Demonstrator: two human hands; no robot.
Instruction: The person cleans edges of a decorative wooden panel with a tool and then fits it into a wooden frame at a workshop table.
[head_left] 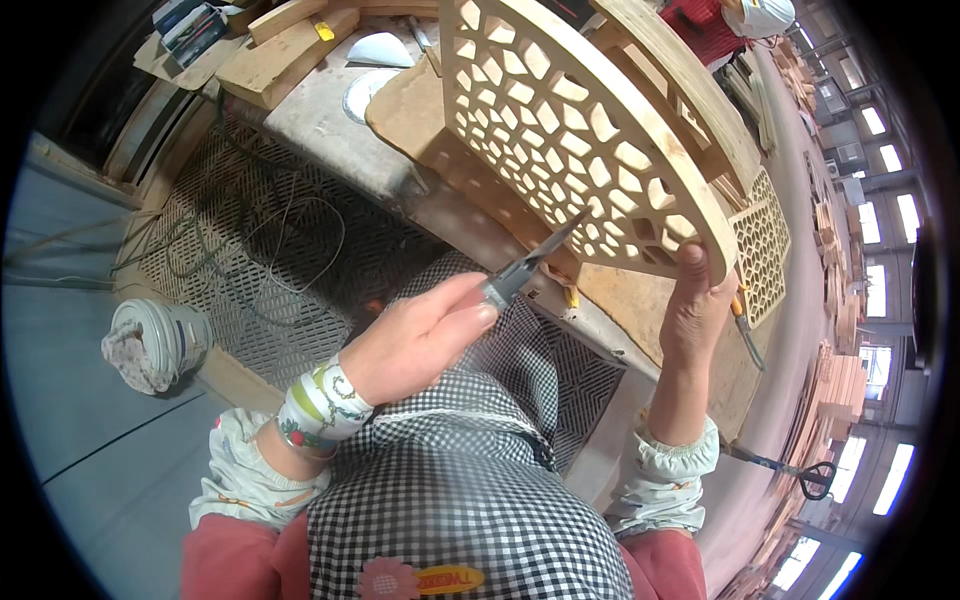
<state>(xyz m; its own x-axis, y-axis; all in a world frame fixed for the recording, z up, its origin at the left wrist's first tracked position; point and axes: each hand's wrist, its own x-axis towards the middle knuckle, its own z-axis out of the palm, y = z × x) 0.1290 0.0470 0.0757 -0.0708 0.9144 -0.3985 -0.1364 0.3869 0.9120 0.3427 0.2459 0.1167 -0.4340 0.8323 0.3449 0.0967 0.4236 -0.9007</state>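
Note:
A pale wooden lattice panel (640, 130) with a curved edge and many irregular cut-out holes stands tilted on the workbench in front of me. My right hand (692, 310) grips its near right corner, thumb on the face and fingers behind the edge. In my left hand (415, 340), the fingers wrap round the dark grey handle of a knife (510, 276). Its narrow pointed blade reaches up to the small holes in the lower part of the panel. Whether the tip touches the wood, I cannot tell.
A smaller lattice panel (765, 250) and an orange-handled tool (740, 308) lie to the right, with black-handled scissors (815, 480) nearer me. Wooden blocks (275, 65) sit at the far left. A white bucket (185, 335) stands left, by cables on the floor matting (330, 270). Another person (700, 25) is beyond.

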